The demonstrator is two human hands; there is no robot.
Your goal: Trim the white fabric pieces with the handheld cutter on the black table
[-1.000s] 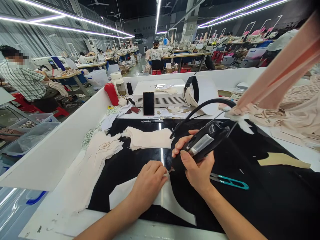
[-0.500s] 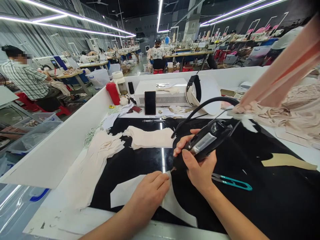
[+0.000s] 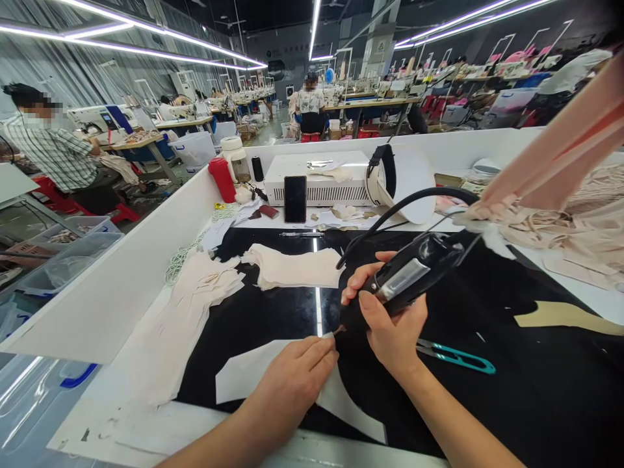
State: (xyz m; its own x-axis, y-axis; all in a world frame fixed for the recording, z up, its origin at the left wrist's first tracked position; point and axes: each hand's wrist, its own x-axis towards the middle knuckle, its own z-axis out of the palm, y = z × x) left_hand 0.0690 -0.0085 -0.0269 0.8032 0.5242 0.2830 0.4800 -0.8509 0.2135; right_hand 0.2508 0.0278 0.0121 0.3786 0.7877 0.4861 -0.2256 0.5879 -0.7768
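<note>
My left hand (image 3: 292,380) lies on a white curved fabric piece (image 3: 248,377), its fingers pressed together on the upper edge. The piece shows on both sides of that hand, with its middle covered. My right hand (image 3: 397,331) is wrapped around a black corded hand tool (image 3: 409,270) with a silver plate on its side. The tool's thin metal tip (image 3: 340,330) points down to the left, right by my left fingertips and the fabric edge. Whether tip and fabric touch I cannot tell. Teal thread snips (image 3: 461,357) lie to the right of my right wrist.
Beyond my hands lies a stack of pale fabric pieces (image 3: 299,268); another stack (image 3: 182,325) lies at the left. A beige cut piece (image 3: 560,316) is at the right. A phone (image 3: 295,199) leans against a white vented box (image 3: 322,188). The black cable (image 3: 390,211) arches behind the tool.
My left fingers have slid slightly right along the fabric edge. The tool has shifted slightly right too, though the whole view has also moved a little. Both grips stay the same.
</note>
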